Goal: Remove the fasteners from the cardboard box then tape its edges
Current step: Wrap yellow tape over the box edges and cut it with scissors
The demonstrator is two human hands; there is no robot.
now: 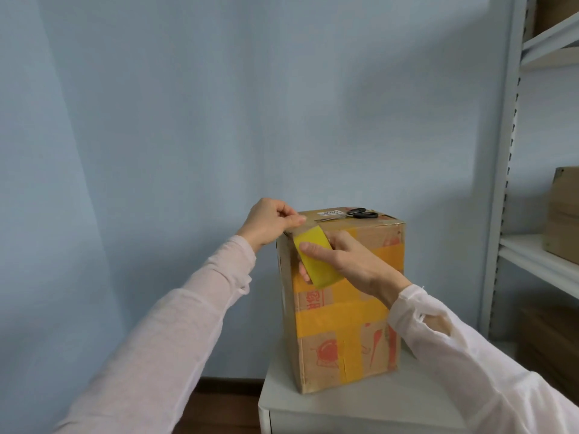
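While mid-taping, left hand (269,222): pinching tape end (297,227) at box (319,355) top corner
right hand (347,261): gripping tape roll (319,270) just below
edge: vertical, straight down (right hand nearer)

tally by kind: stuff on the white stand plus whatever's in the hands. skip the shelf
Cardboard box: 1
Scissors: 1, lying on top of the box
Tape roll: 1, yellow, in the right hand grip; the left hand pinches the tape end at the box's top corner
Total: 3
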